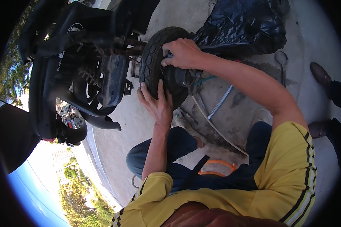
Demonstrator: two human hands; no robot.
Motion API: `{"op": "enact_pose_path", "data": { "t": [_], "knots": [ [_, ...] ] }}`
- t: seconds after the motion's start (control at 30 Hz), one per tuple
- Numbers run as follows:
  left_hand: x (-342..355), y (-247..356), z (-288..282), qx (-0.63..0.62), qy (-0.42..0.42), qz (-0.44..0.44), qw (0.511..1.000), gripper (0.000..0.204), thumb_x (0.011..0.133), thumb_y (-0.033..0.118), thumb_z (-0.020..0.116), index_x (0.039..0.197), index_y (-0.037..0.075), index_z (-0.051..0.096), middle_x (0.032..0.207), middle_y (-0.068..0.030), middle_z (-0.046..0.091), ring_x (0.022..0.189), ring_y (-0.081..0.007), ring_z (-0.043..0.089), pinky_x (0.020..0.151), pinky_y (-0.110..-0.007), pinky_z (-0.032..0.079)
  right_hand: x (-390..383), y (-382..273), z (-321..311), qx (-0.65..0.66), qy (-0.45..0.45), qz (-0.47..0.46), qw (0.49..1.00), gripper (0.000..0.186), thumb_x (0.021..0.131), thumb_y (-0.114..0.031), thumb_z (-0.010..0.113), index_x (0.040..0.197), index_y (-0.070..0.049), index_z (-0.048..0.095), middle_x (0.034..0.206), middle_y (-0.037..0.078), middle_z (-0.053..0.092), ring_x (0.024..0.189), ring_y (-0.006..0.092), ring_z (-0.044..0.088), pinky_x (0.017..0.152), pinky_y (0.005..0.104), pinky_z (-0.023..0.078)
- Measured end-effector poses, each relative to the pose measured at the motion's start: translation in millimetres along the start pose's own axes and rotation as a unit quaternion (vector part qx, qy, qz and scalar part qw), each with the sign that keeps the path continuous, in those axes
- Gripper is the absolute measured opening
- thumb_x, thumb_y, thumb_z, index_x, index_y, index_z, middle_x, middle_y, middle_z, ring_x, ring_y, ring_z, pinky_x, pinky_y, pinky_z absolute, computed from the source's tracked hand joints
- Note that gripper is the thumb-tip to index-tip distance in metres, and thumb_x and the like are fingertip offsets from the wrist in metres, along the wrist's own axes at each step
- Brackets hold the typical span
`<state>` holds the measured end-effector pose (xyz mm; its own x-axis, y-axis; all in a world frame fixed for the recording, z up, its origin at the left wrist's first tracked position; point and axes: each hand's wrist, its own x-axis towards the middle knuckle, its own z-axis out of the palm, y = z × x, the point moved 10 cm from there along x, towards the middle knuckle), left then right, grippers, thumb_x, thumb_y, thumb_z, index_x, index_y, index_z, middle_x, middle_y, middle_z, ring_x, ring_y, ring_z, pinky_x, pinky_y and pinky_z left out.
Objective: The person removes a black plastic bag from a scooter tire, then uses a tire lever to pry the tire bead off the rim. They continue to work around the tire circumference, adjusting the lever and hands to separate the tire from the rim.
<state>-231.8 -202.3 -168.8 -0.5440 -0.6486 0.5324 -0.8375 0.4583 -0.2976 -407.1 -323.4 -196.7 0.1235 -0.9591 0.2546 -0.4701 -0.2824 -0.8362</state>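
A black tyre (149, 56) on a dark wheel stands upright in front of me, beside the black scooter (75, 56). My left hand (157, 106) grips the near part of the tyre, its fingers straddling the tread and the sidewall. My right hand (183, 53) is at the upper sidewall, with thumb and fingers curled toward each other in a pinch. Whatever lies between those fingertips is dark and too small to name. Right of the tyre is the dark wheel hub (178, 79), partly hidden by my right hand and forearm.
Black plastic sheeting (246, 26) lies beyond my right forearm. A metal bar (220, 102) and a pale hose (219, 126) lie on the concrete, near a ring-ended rod (282, 64). Something orange and curved (219, 162) is between my legs. Another person's shoes (321, 73) are at the right.
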Motion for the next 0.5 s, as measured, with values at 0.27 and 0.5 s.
{"op": "enact_pose_path", "data": {
  "t": [0.27, 0.5],
  "knots": [
    [50.1, 15.4, -6.0, 0.01, -0.095, 0.012, 0.995, 0.057, 0.086, 0.015, 0.08, 0.141, 0.02, 0.067, 0.169, -0.021, 0.03, 0.148, -0.0503, 0.037, 0.115, -0.06, 0.04, 6.9, 4.5, 1.2, -0.063, 0.008, 0.044, 0.997, 0.031, 0.086, -0.031, 0.082, 0.104, -0.006, 0.082, 0.096, 0.028, 0.076, 0.098, 0.0465, 0.074, 0.087, 0.0537, 0.058],
    [60.4, 14.4, 8.0, 0.046, -0.08, 0.058, 0.994, 0.06, 0.08, 0.011, 0.079, 0.138, 0.024, 0.069, 0.17, -0.0122, 0.034, 0.141, -0.0527, 0.041, 0.109, -0.062, 0.044, 7.8, 5.7, -1.9, -0.04, -0.071, -0.08, 0.993, 0.037, 0.088, -0.029, 0.082, 0.115, -0.005, 0.077, 0.103, 0.023, 0.077, 0.104, 0.0459, 0.072, 0.091, 0.0529, 0.056]
  ]
}}
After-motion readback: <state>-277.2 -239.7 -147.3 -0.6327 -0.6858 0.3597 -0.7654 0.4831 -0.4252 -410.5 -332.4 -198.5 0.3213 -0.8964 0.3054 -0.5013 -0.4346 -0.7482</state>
